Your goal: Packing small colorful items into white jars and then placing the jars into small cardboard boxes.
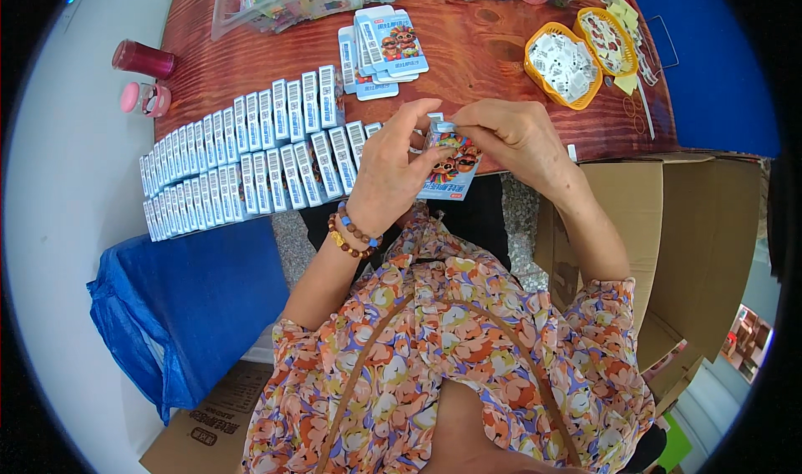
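A small light-blue cardboard box [455, 169] with a colourful cartoon print is held at the table's front edge. My left hand [391, 165], with beaded bracelets at the wrist, grips the box's left side between thumb and fingers. The fingers of my right hand [522, 140] pinch at the box's upper end, by its flap; whether they hold anything else is hidden. Left of my hands, two long rows of similar boxes [251, 123] stand on edge, side by side. Beyond my left hand lies a pile of flat, unfolded boxes [393, 44].
Two yellow baskets [535, 65] with small pieces stand at the right, beside rubber bands [640, 115]. Clear plastic bins [221, 15] line the far side. A dark red cup [144, 59] and a pink-lidded jar [154, 100] sit far left. An open carton [622, 215] stands right of me.
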Demonstrator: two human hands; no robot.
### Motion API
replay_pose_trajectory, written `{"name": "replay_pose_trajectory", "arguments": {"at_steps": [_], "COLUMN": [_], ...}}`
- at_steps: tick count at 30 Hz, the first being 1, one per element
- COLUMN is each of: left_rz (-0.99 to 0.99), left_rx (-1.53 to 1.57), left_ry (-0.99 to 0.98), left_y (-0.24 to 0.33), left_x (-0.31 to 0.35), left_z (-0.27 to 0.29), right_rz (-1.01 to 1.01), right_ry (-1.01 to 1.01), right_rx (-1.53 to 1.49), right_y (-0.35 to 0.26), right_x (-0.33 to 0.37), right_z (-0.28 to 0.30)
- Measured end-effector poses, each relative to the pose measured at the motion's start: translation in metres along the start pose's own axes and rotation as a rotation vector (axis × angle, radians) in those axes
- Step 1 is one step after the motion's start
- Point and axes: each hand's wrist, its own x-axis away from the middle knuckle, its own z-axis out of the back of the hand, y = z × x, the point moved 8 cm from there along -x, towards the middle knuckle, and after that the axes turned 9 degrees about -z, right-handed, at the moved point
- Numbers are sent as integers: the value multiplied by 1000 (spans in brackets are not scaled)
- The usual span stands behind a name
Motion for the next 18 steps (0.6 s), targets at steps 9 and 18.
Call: {"name": "replay_pose_trajectory", "arguments": {"at_steps": [9,18], "left_rz": [34,-23], "left_rx": [75,255], "left_ry": [162,146], "left_y": [-10,-11], "left_x": [0,-7], "left_z": [2,3], "right_rz": [76,-206], "right_ry": [24,9], "right_rx": [75,-548], "right_y": [-8,37], "right_x": [11,14], "right_z": [-2,-4]}}
